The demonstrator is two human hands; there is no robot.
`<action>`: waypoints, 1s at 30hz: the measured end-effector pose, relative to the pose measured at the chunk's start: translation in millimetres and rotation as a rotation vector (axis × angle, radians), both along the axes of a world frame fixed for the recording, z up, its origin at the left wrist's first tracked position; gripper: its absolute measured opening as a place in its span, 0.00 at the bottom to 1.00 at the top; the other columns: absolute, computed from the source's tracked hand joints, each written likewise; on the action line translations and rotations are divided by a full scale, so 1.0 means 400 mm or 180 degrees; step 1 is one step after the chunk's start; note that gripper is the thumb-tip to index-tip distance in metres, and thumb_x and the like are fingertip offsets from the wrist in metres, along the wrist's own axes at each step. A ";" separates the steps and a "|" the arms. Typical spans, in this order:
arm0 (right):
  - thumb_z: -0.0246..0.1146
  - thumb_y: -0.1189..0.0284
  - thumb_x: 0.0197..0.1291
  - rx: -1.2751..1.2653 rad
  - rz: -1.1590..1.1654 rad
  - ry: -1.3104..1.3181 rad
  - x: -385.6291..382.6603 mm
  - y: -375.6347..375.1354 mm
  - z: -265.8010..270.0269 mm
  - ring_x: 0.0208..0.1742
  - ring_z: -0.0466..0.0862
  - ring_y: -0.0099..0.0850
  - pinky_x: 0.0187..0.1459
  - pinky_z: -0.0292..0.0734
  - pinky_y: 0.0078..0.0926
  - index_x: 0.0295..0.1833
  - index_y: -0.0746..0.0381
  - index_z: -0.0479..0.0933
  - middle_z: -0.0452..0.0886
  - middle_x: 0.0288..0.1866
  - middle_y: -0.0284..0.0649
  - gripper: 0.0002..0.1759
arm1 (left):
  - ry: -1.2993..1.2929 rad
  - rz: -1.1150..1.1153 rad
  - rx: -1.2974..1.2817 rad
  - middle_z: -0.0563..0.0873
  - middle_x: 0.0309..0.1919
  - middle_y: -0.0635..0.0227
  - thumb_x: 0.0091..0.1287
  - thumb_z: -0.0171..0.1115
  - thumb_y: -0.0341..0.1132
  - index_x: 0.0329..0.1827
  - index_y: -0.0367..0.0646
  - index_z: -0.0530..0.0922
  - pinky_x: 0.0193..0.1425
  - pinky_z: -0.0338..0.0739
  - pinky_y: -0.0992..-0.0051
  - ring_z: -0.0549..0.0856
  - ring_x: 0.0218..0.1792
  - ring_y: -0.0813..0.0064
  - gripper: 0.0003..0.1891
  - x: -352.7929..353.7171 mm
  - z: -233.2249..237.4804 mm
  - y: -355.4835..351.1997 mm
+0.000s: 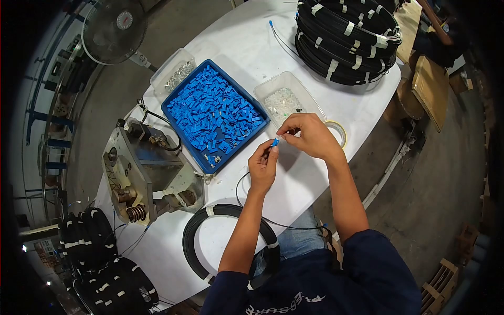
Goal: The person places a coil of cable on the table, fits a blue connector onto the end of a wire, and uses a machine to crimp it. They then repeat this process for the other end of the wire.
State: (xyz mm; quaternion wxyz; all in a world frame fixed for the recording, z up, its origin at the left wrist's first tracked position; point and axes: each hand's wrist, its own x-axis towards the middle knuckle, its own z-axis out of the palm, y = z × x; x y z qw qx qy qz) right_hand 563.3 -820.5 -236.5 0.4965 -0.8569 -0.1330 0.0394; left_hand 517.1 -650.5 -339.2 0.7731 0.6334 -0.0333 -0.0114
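My left hand (262, 168) is closed on a small blue connector (275, 142), pinched between thumb and fingertips. A thin black cable (239, 184) runs by that hand, down toward the black cable coil (190, 239) under my left forearm. My right hand (311, 137) is bent over the connector, thumb and forefinger pinched together close to its tip. Whatever those fingers hold is too small to make out. Just beyond both hands stands a blue tray (166, 109) heaped with small blue connector pieces (210, 105).
A clear tub (314, 100) of small translucent pieces stands behind my right hand, with a tape roll (344, 137) beside it. Left are a metal press (149, 173) and a tub of metal bits (178, 73). Taped cable coils (341, 47) stack at the back; a fan (118, 26) stands beyond.
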 end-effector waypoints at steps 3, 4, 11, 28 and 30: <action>0.66 0.79 0.52 -0.0014 0.0003 -0.0009 -0.001 0.000 0.005 0.35 0.83 0.33 0.40 0.78 0.29 0.38 0.66 0.86 0.85 0.34 0.43 0.07 | 0.0027 0.0026 -0.0009 0.82 0.35 0.73 0.73 0.62 0.31 0.58 0.33 0.79 0.36 0.70 0.86 0.76 0.34 0.87 0.15 -0.002 0.010 -0.005; 0.66 0.79 0.52 -0.0018 0.0012 -0.0005 -0.002 0.000 0.005 0.35 0.83 0.33 0.40 0.78 0.29 0.38 0.66 0.86 0.85 0.34 0.43 0.07 | 0.0048 0.0016 -0.0029 0.81 0.36 0.74 0.73 0.62 0.30 0.58 0.32 0.79 0.38 0.70 0.86 0.76 0.34 0.88 0.14 -0.003 0.014 -0.005; 0.66 0.80 0.51 -0.0117 0.0081 -0.0065 0.001 0.004 0.002 0.34 0.83 0.34 0.40 0.78 0.30 0.37 0.66 0.86 0.85 0.34 0.43 0.06 | 0.0034 -0.0033 -0.0077 0.82 0.37 0.74 0.73 0.61 0.28 0.57 0.32 0.80 0.39 0.70 0.87 0.76 0.35 0.89 0.13 0.000 0.007 -0.003; 0.68 0.81 0.53 -0.0221 0.0130 -0.0218 -0.001 0.015 -0.003 0.36 0.85 0.38 0.41 0.79 0.32 0.37 0.67 0.85 0.85 0.34 0.43 0.05 | 0.0036 0.0034 0.0207 0.83 0.33 0.71 0.74 0.61 0.32 0.56 0.32 0.80 0.38 0.72 0.85 0.79 0.34 0.85 0.14 0.003 -0.017 -0.002; 0.66 0.81 0.51 0.0125 0.0032 -0.0251 -0.005 0.021 -0.003 0.34 0.85 0.43 0.39 0.80 0.35 0.36 0.68 0.85 0.85 0.33 0.49 0.06 | -0.0078 0.0052 0.0165 0.84 0.34 0.69 0.74 0.61 0.32 0.57 0.32 0.80 0.39 0.73 0.85 0.80 0.35 0.85 0.14 0.005 -0.022 -0.001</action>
